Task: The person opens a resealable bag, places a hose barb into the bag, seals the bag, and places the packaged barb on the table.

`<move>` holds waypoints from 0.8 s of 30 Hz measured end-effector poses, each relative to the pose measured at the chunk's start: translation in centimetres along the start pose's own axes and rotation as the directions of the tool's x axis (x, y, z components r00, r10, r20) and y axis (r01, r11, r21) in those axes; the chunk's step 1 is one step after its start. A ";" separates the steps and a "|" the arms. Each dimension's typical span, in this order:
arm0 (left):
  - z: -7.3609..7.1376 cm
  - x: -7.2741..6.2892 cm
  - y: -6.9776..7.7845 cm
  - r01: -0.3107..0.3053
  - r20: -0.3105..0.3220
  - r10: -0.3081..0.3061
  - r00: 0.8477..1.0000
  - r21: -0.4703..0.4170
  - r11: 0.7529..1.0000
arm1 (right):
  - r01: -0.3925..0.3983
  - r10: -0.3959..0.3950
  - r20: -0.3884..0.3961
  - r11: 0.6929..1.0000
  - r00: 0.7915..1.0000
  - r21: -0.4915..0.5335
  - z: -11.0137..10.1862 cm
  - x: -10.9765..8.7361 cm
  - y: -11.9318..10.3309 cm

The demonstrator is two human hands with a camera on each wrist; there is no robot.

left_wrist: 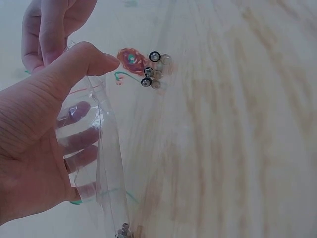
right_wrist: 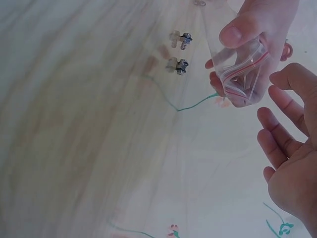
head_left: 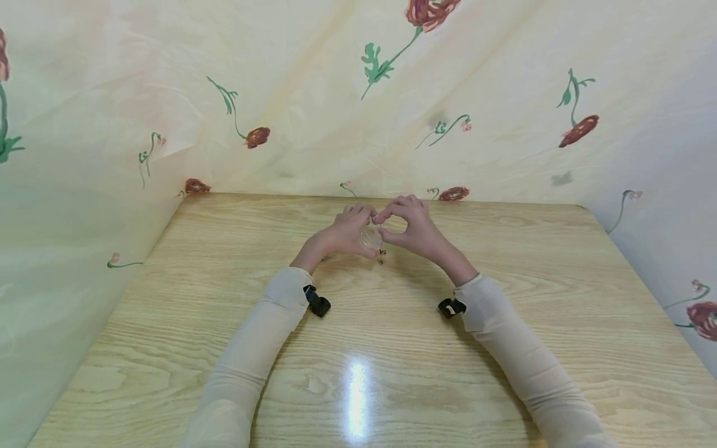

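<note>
My left hand (left_wrist: 44,114) holds a clear zip bag (left_wrist: 111,148) with a red seal line, its thumb on one side and its fingers showing through the plastic. The bag's mouth (right_wrist: 242,82) gapes a little. Close beside that mouth is my right hand (right_wrist: 292,139), fingers loosely bent and nothing between them. In the head view its thumb and index finger curve toward the bag. Small metal screw-like pieces (left_wrist: 148,73) with dark rings stand on the table near the bag. A few more metal pieces (left_wrist: 123,230) show at the bag's lower end.
The table (head_left: 370,336) has a glossy wood-grain top that mirrors the small pieces. Behind it and along both sides hangs a flowered cloth (head_left: 313,93). Each sleeve cuff carries a black wrist mount (head_left: 318,303).
</note>
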State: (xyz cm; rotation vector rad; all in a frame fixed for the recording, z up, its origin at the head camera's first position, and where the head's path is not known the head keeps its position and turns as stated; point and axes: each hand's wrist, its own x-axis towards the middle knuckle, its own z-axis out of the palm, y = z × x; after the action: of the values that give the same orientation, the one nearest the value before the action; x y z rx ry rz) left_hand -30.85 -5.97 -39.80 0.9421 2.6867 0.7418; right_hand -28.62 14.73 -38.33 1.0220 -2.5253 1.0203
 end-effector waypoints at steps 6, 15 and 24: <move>-0.2 -0.1 0.1 0.012 0.000 -0.012 1.000 -0.006 1.000 | 0.009 -0.008 0.010 0.999 1.000 -0.037 -0.3 -0.2 0.2; -0.2 -0.2 0.1 0.009 -0.003 -0.009 1.000 -0.018 1.000 | -0.018 0.021 0.072 0.999 0.997 -0.045 -0.6 -0.9 0.8; -0.3 -0.4 0.2 0.019 0.000 -0.019 1.000 -0.030 0.999 | -0.006 0.018 0.128 0.995 0.992 -0.096 -0.4 -1.5 0.9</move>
State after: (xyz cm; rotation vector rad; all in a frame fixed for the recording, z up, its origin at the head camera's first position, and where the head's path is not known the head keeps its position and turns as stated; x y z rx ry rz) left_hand -30.55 -6.18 -39.38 0.9078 2.6730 0.7763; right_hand -28.12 16.30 -39.15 1.0787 -2.6570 0.8533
